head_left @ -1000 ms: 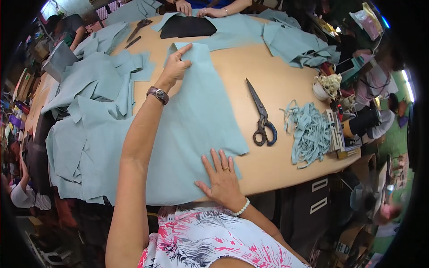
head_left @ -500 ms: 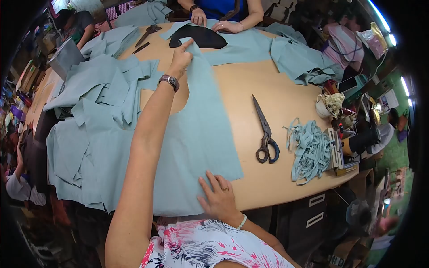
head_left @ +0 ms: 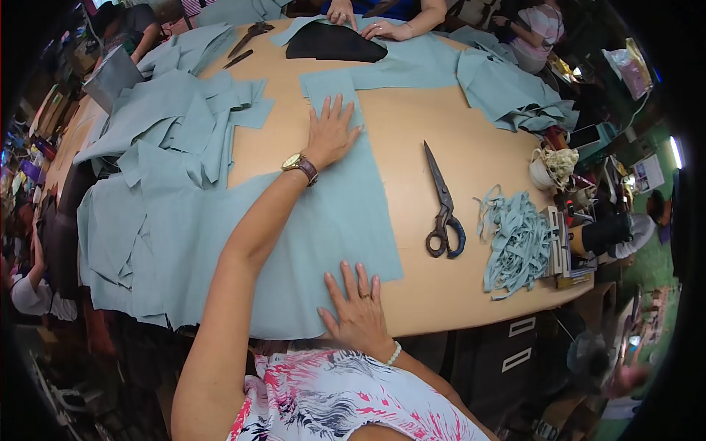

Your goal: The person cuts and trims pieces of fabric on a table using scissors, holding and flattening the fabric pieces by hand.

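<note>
A large light blue-green fabric piece [head_left: 294, 242] lies spread on the table before me. My left hand [head_left: 332, 136], with a watch on its wrist, rests flat on the fabric's narrow far arm, fingers spread. Close to the table's front edge, my right hand [head_left: 357, 312] presses flat on the same piece near its lower right corner, fingers apart. Neither hand holds anything. Large dark scissors [head_left: 443, 209] lie to the right of the fabric, untouched. Beyond them sits a heap of thin fabric strips [head_left: 516, 242].
Stacked fabric pieces [head_left: 158, 125] cover the table's left side. Across the table, another person's hands [head_left: 386, 29] work fabric around a black shape [head_left: 334, 42]. More scissors [head_left: 251, 37] lie at the far left, and crumpled fabric [head_left: 511, 88] lies far right. Stacked boxes [head_left: 557, 246] line the right edge.
My left hand has let go of the fabric's far tip, moved nearer and flattened onto it. That far end now lies smooth and wider. My right hand stays near the lower corner.
</note>
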Demonstrator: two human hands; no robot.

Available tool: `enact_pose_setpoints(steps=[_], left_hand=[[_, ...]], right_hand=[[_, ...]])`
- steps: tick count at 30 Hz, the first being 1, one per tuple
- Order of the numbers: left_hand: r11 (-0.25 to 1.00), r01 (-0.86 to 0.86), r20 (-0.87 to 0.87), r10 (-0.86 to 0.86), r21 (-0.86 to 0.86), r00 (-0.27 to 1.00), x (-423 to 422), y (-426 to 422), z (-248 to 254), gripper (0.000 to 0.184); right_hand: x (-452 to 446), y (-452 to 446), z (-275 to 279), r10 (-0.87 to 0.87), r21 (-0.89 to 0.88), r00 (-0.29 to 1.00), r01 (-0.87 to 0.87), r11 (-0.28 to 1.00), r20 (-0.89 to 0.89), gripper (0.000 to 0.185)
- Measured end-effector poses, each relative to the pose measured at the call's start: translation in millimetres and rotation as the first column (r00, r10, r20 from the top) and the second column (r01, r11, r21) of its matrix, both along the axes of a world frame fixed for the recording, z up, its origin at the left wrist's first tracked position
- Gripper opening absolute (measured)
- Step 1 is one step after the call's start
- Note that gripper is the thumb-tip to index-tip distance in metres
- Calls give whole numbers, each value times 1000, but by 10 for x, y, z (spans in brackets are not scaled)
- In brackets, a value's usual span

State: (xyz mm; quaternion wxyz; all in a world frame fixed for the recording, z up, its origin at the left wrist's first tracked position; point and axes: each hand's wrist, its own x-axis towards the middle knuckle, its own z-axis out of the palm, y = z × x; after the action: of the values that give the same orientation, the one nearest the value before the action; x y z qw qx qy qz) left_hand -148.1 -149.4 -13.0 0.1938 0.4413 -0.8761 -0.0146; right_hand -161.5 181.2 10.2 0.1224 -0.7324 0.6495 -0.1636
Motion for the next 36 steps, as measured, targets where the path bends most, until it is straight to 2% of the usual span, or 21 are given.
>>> enact_pose_setpoints(steps=[2, 8, 11, 14, 15, 17, 19, 20, 22, 23, 25, 28, 29, 31, 33, 36], left_hand=[[990, -41, 85, 30, 132, 996, 10, -4, -70, 62], [985, -89, 177, 63, 145, 982, -51, -43, 42, 63], [995, -87, 213, 77, 41, 974, -10, 127, 168, 63], [995, 99, 60, -98, -29, 993, 168, 662, 312, 65], [985, 171, 65, -171, 5, 983, 235, 926, 355, 63], [947, 304, 60, -311, 109, 949, 401, 1546, 488, 58], [887, 409, -15, -416, 212, 909, 538, 2122, 561, 50], [882, 438, -66, -434, 173, 899, 577, 2343, 502, 45], [880, 428, -98, -417, 207, 904, 607, 2625, 427, 43], [876, 426, -115, -411, 224, 904, 605, 2715, 391, 42], [914, 384, -148, -365, 129, 919, 564, 2793, 222, 36], [929, 351, -104, -340, 121, 935, 502, 2735, 167, 30], [926, 347, -84, -337, 150, 938, 479, 2721, 235, 28], [923, 357, -100, -346, 140, 933, 423, 2658, 262, 26], [919, 390, -166, -376, 62, 912, 359, 2571, 219, 25], [884, 465, -130, -456, 43, 880, 303, 2499, 161, 22]], right_hand=[[0, 13, -8, 8, -12, 1000, -8, 1000, 1, 61], [59, 119, -43, 26, -64, 999, -23, 998, 46, 57], [-109, 122, 25, 86, -97, 969, -65, 993, 233, 50], [-614, -41, 263, -126, -291, 987, 150, 945, 99, 42], [-827, -119, 286, -213, -345, 975, 221, 912, 61, 40], [-1184, -265, 284, -396, -338, 918, 381, 861, 27, 37], [-1386, -348, 199, -523, -227, 839, 486, 844, -149, 31], [-1404, -368, 176, -529, -232, 825, 485, 843, -197, 28], [-1410, -395, 146, -538, -242, 792, 483, 841, -290, 24], [-1418, -424, 157, -534, -213, 799, 491, 845, -276, 22], [-1458, -468, 198, -534, -153, 807, 511, 846, -254, 20], [-1675, -473, 221, -473, -21, 879, 472, 881, -60, 20], [-1757, -405, 258, -481, 147, 864, 461, 875, 151, 21], [-1848, -189, 419, -524, 442, 674, 312, 841, 521, 24], [-1708, 147, 616, -498, 495, 516, 156, 855, 697, 21], [-1536, 627, 658, -577, 620, 495, 94, 779, 650, 17]])
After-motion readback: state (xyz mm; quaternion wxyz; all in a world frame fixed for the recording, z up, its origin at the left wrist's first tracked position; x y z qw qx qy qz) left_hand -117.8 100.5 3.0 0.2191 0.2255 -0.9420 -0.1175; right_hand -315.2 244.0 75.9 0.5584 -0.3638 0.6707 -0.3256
